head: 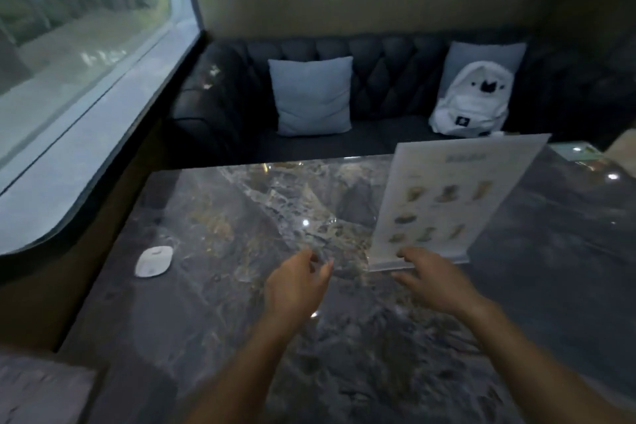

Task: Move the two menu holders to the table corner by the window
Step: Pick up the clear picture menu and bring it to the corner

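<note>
Acrylic lay just ahead: our right hand [433,280], loosely spread and empty, was at the base of the menu stand [447,203], upright on the marble table [206,217]. Our left hand [296,286] hovered open nearby. Gripping both base ends seemed steadiest.

The dark grey veined stone tabletop [241,217] is polished and glossy, with bright light spots. The upright clear acrylic menu stand [457,196] is smooth and shiny over a white printed paper sheet [426,182]. The black tufted sofa [378,79] looks like faintly shiny leather; the pale blue square cushion [313,96] is matt cloth.
</note>
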Demonstrator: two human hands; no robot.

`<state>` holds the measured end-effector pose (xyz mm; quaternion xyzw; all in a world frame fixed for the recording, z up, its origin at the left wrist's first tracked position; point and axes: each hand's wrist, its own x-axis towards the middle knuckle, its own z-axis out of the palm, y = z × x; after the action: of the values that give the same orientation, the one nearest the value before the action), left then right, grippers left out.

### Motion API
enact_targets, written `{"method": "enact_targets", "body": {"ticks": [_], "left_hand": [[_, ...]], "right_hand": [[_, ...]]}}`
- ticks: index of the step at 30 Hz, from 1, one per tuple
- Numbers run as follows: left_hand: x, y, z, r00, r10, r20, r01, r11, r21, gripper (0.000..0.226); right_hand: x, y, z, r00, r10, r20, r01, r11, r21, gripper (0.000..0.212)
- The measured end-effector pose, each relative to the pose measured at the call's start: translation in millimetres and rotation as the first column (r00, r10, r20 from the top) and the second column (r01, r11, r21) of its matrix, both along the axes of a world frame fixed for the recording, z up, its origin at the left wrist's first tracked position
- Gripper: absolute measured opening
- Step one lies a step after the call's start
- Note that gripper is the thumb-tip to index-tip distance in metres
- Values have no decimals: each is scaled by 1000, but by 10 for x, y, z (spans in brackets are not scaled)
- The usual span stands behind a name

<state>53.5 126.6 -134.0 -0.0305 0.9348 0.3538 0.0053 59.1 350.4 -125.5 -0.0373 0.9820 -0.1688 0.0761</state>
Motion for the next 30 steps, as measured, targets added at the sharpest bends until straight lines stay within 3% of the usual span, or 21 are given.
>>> {"method": "enact_targets", "body": {"ticks": [7, 10, 12, 15, 18, 21, 24, 30], "left_hand": [[-357, 617, 122, 993, -109, -43, 108, 994, -21, 30], [-486, 837, 156, 985, -159, -69, 163, 986, 42, 40], [-540, 958, 182, 975, -195, -105, 209, 968, 137, 52], [-549, 1092, 224, 959, -236, -158, 270, 930, 248, 57], [-498, 1168, 218, 950, -260, -174, 303, 903, 306, 61], [-469, 1176, 189, 956, -251, -152, 288, 903, 318, 58], [-487, 1126, 168, 977, -178, -122, 206, 936, 287, 43], [-481, 922, 177, 991, -3, -132, 45, 947, 318, 28]], "right_hand": [[-11, 922, 180, 948, -318, 10, 315, 936, -157, 36], [-137, 1224, 166, 847, -530, -40, 491, 809, -321, 39], [-219, 1335, 134, 783, -622, 20, 549, 675, -494, 52], [-278, 1368, 43, 797, -593, 114, 500, 540, -677, 75], [-307, 1288, -66, 847, -512, 146, 429, 494, -757, 87], [-370, 1181, -95, 875, -470, 119, 357, 459, -813, 81], [-420, 1141, -105, 839, -532, 117, 378, 413, -828, 75], [-461, 976, -65, 857, -502, 114, 358, 421, -834, 63]]}}
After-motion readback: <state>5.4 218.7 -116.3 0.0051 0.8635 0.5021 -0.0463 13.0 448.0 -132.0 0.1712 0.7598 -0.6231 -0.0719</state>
